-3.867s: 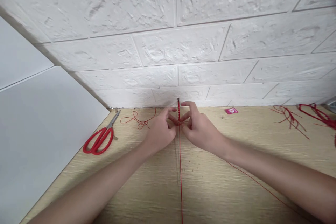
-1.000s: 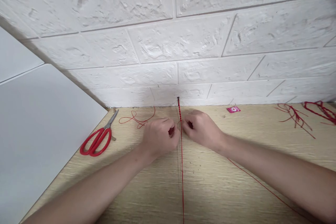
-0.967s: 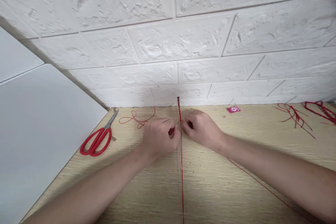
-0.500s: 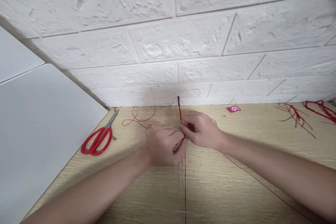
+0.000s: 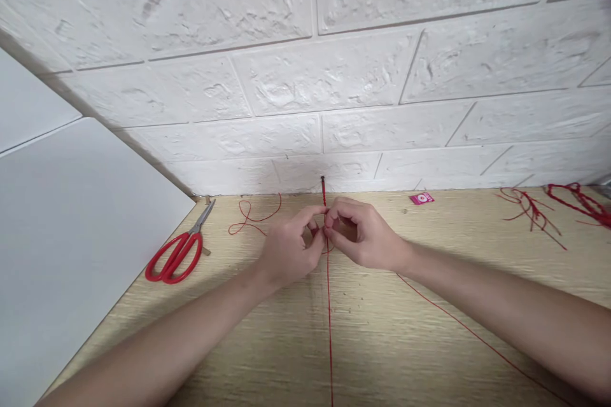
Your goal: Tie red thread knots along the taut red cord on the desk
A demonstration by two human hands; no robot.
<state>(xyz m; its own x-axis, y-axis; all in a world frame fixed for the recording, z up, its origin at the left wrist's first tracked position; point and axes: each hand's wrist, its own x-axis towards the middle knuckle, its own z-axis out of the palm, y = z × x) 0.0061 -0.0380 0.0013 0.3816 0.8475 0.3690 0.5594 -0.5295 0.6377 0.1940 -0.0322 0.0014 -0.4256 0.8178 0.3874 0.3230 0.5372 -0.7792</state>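
Observation:
A knotted red cord [image 5: 324,194] hangs from a small dark nail [image 5: 323,179] low in the wall. My left hand [image 5: 292,243] pinches at the cord from the left, thumb and forefinger close together. From the other side my right hand [image 5: 361,232] grips the cord with its fingertips, which touch or nearly touch the left ones. The knot between the fingertips is hidden. Below the hands a taut red string [image 5: 329,331] runs straight toward me. A loose string end [image 5: 247,216] curls on the table left of my left hand, and another string [image 5: 458,324] passes under my right forearm.
Red-handled scissors [image 5: 177,254] lie at the left, beside a white panel [image 5: 86,235]. A small pink packet [image 5: 422,199] is near the white brick-patterned wall [image 5: 267,133]. Red string scraps [image 5: 532,210] and a red braided cord [image 5: 580,200] lie at the far right.
My left hand has turned and moved slightly up and left, its fingertips now higher on the cord. The right hand stays nearly in place. The taut string has shifted a little left.

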